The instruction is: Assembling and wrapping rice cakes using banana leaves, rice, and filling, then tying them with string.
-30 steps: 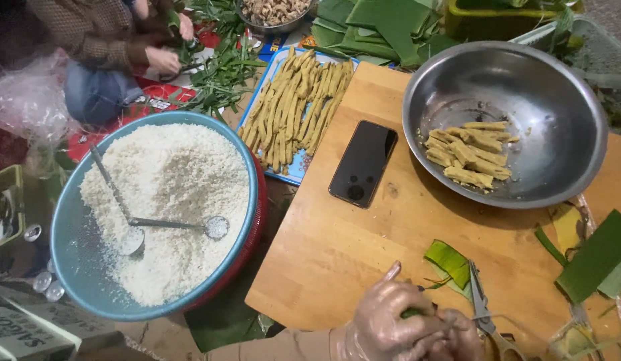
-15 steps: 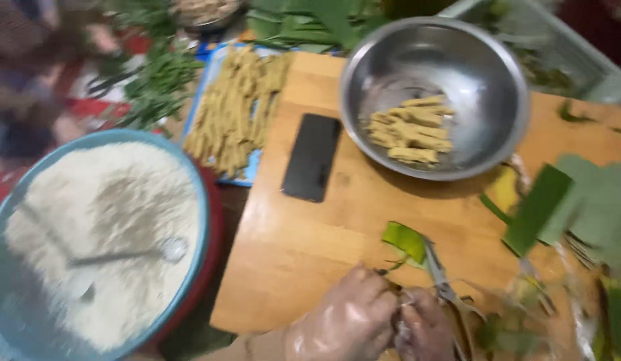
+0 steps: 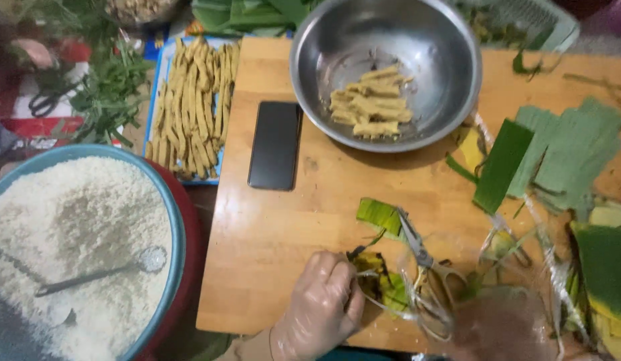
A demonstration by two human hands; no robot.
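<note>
Left gloved hand (image 3: 318, 307) closed on small green leaf-wrapped bundle (image 3: 381, 284) at wooden tabletop (image 3: 270, 234) near edge; right hand blurred, grip cannot be told. Bundle best kept pinched firmly, steel scissors (image 3: 424, 267) close by.

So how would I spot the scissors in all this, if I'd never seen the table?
Start at the wooden table and find the steel bowl at its far edge. Come straight toward the near edge, just right of the gloved left hand. The scissors lie there on scraps of green leaf, the only thin metal blades with looped handles on the table.
</note>
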